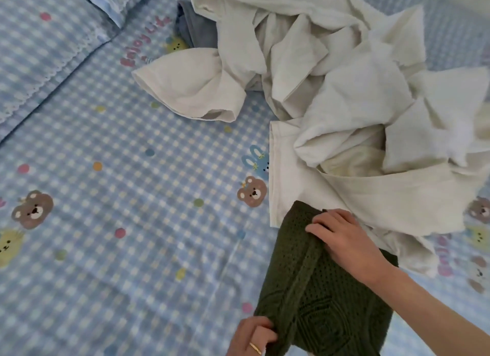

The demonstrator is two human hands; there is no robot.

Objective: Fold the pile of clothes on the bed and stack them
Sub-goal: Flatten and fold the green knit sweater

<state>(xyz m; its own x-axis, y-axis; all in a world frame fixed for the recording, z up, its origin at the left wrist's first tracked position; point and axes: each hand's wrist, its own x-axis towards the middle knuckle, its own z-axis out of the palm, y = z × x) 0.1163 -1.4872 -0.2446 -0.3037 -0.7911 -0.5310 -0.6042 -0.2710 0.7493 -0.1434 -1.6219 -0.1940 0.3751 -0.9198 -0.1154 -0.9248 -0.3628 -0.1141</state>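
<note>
A dark green knitted garment (313, 297) lies folded lengthwise on the bed at the lower right. My right hand (347, 239) grips its far end, fingers curled over the raised fold. My left hand (254, 337) pinches the near end of the same fold at the bottom edge of view. Behind the green piece sprawls a crumpled pile of cream-white clothes (331, 95), its nearest flap touching the green garment. A grey-blue garment (196, 27) peeks out from under the pile's far left side.
The bed is covered by a blue checked sheet (119, 196) with bear and rabbit prints. A matching pillow (39, 50) with a lace edge lies at the upper left.
</note>
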